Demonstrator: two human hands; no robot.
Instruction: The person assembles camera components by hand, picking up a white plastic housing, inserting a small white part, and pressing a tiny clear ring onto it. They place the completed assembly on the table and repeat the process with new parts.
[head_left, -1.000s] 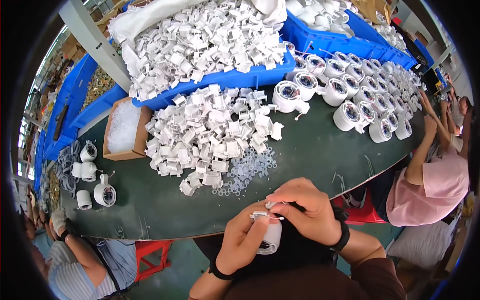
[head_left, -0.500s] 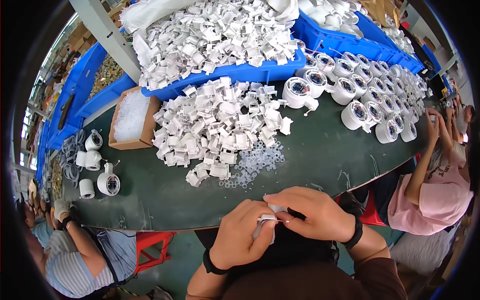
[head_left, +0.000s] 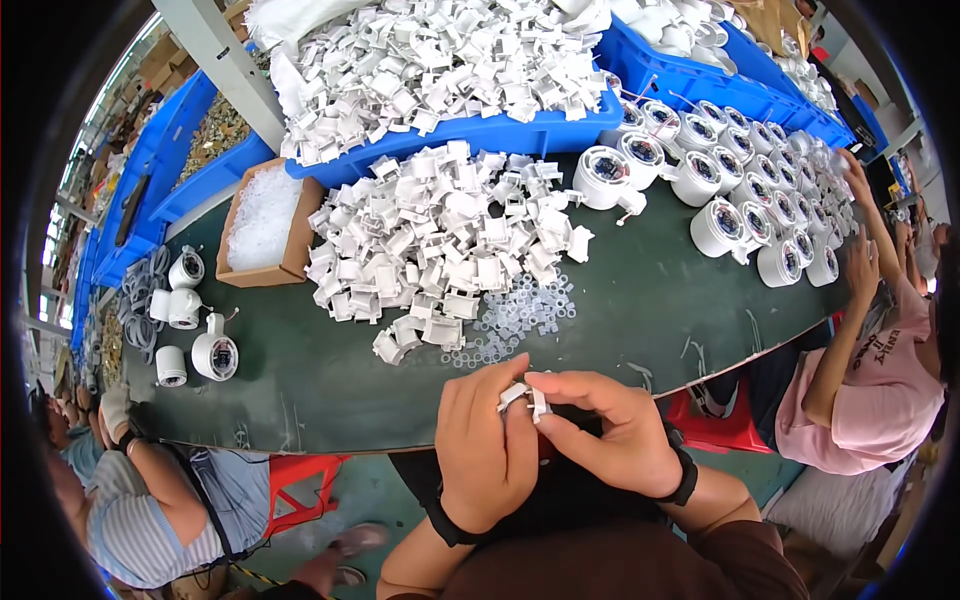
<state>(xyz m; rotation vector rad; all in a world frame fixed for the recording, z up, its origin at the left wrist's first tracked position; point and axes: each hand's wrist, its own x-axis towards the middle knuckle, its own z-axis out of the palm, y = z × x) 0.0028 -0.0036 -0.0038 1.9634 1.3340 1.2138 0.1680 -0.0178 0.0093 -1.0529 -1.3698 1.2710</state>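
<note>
Near the table's front edge, my left hand (head_left: 485, 445) is closed on a small white plastic bracket (head_left: 512, 396), gripped between thumb and fingers. Right beside it, my right hand (head_left: 618, 435) pinches a small white plastic piece (head_left: 539, 404) between thumb and forefinger. Whether the two pieces touch or are joined, I cannot tell; fingers cover much of both. Just beyond my fingertips lie loose clear plastic rings (head_left: 490, 347). Behind the rings rises a heap of similar white brackets (head_left: 420, 240) on the dark green table (head_left: 320, 400).
A blue bin (head_left: 560, 130) heaped with white parts stands behind. Rows of white camera-like housings (head_left: 718, 226) fill the right side. At left are a cardboard box (head_left: 290, 262) of clear pieces, several housings (head_left: 214, 356) and grey rings (head_left: 140, 310). People sit on both sides.
Both hands have risen slightly toward the table, and the white pieces between them have turned. The co-worker at right has raised an arm toward the housings.
</note>
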